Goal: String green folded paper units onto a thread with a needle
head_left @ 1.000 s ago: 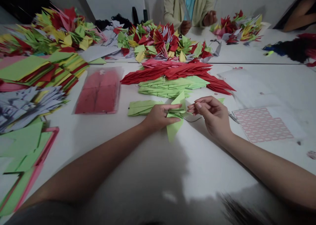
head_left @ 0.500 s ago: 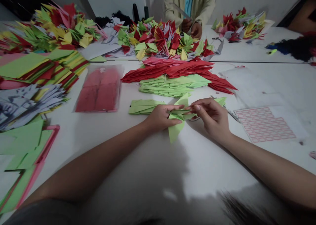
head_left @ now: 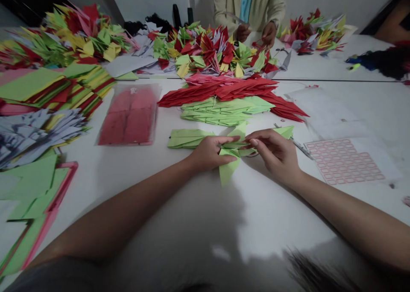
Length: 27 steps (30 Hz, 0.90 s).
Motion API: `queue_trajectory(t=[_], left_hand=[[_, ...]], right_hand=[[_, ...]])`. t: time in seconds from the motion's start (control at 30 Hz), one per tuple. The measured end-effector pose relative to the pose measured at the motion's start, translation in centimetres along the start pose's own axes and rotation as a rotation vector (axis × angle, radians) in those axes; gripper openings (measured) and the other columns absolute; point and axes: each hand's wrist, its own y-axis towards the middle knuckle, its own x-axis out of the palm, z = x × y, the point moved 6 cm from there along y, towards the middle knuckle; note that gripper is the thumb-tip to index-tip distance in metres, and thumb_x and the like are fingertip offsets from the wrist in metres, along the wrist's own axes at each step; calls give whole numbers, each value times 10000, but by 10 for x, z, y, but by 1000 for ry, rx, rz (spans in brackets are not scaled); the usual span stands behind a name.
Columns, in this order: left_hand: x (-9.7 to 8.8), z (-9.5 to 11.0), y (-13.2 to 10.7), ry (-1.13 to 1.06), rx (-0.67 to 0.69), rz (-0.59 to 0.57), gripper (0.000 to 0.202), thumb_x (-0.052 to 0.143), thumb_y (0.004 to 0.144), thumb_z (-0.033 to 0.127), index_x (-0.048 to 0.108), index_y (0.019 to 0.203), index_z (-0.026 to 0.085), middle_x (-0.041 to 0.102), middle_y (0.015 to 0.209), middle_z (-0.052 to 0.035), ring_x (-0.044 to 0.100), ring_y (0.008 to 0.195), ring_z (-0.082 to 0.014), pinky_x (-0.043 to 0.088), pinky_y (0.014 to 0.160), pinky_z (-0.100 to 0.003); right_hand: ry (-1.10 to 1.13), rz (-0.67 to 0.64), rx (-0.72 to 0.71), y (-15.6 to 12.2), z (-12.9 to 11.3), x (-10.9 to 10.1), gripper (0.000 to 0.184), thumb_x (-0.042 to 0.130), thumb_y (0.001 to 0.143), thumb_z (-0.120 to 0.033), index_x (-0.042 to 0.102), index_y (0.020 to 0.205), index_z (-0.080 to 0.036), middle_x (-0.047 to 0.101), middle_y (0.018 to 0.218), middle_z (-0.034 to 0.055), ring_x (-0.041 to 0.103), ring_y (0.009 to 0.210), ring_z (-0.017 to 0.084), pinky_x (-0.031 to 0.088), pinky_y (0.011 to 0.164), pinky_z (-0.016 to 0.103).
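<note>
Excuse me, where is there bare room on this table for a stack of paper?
Bare white tabletop lies below the plastic sleeve of red paper, beside your left hand, and below the label sheet on the right. It is crowded along the left, with stacked coloured paper, and in the centre, with folded green pieces.

I have passage over the white table [head_left: 272, 223], toward me, between my left forearm [head_left: 112, 219] and right forearm [head_left: 336, 211]. Forward reach is obstructed by stacked green origami pieces [head_left: 224, 112] and red origami pieces [head_left: 221, 89]. Leftward, a bagged red paper pack [head_left: 130, 117] obstructs; rightward, a flat label sheet [head_left: 342, 162].
</note>
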Motion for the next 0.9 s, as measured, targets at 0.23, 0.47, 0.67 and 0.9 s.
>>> queue_trajectory(t=[0.23, 0.47, 0.67, 0.9], left_hand=[[0, 0, 0, -1, -8, -1, 571, 768, 675, 274, 651, 1217, 133, 686, 1176, -105, 636, 1110, -293, 507, 936, -350], [-1, 1, 0, 7, -4, 15, 626, 776, 664, 281, 627, 1256, 146, 663, 1222, -102, 650, 1084, -288, 515, 920, -342], [0, 1, 1, 5, 15, -4, 641, 778, 661, 279, 616, 1263, 127, 653, 1240, -109, 627, 1127, -289, 489, 971, -351], [1, 0, -2, -77, -55, 33, 690, 786, 657, 330, 594, 1285, 118, 636, 1262, -117, 643, 1098, -284, 531, 892, -328]], right_hand=[[-2, 8, -18, -1, 0, 0, 144, 571, 926, -349, 653, 978, -243, 695, 910, 59, 689, 764, 190, 593, 604, 303], [-223, -31, -172, -1, -9, -1, 141, 546, 936, -252, 664, 1011, -228, 706, 917, 59, 666, 727, 156, 554, 573, 252], [-318, -85, -259, 0, -16, 1, 152, 558, 917, -204, 677, 1012, -210, 715, 911, 56, 663, 777, 151, 492, 469, 190], [40, 13, 13, 5, 2, 0, 80, 658, 872, -255, 690, 931, -212, 734, 848, 38, 702, 760, 159, 568, 657, 246]])
